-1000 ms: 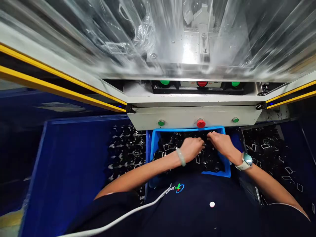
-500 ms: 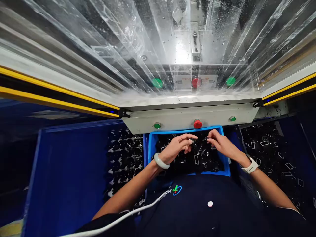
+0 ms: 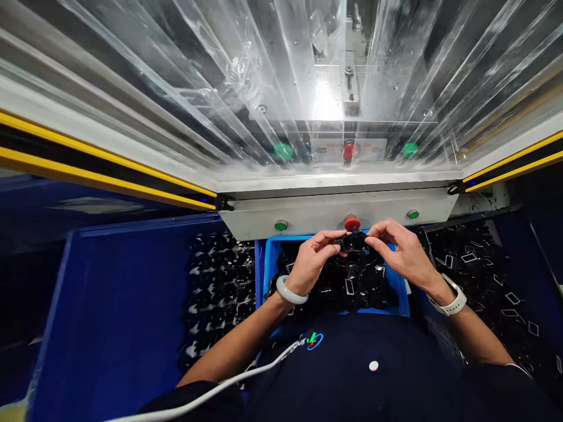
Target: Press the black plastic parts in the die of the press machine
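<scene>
Between my two hands is a small glossy black part [image 3: 353, 241], held over a bright blue bin [image 3: 271, 264]. My left hand [image 3: 311, 258] pinches its left end between thumb and fingers. The thumb and fingertips of my right hand [image 3: 399, 251] close on its right end. Beneath them the bin is filled with loose black parts [image 3: 325, 286], some showing pale rectangular outlines. The exact kind of the held part is too small to tell.
Ahead stands a machine panel [image 3: 316, 208] with a red button [image 3: 352, 223] and green buttons [image 3: 280, 225]. Clear plastic strips [image 3: 272, 70] hang above it. Black parts in rows [image 3: 215, 287] lie at left on a blue tray [image 3: 118, 305]; more loose parts [image 3: 484, 275] lie at right.
My hands were low in the bin, apart. They have lifted slightly and come together on one black part. The view has shifted a little, and the plastic strips hang differently.
</scene>
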Tool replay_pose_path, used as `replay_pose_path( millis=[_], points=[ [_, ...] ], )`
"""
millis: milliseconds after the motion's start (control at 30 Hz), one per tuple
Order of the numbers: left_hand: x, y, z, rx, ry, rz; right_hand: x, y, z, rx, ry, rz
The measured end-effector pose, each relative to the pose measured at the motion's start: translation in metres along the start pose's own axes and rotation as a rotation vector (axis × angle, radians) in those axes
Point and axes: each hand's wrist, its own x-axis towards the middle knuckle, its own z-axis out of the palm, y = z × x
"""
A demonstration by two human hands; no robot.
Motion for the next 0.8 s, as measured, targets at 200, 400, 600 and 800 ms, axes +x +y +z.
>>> replay_pose_path(
  millis=[200,400,600,800],
  points=[
    [0.0,0.004,0.003,0.283,-0.032,0.227,0.011,-0.001,0.003,-0.06,-0.115,-0.021],
    [0.006,0.006,0.005,0.452,-0.039,0.362,0.017,0.0,0.004,-0.081,-0.101,-0.036],
    [0.023,0.034,0.011,0.734,-0.072,0.577,0.04,-0.015,-0.007,-0.047,-0.08,0.0],
    [0.078,0.121,0.013,0.62,0.066,0.728,0.158,-0.071,-0.053,-0.312,0.189,-0.215]
  ],
)
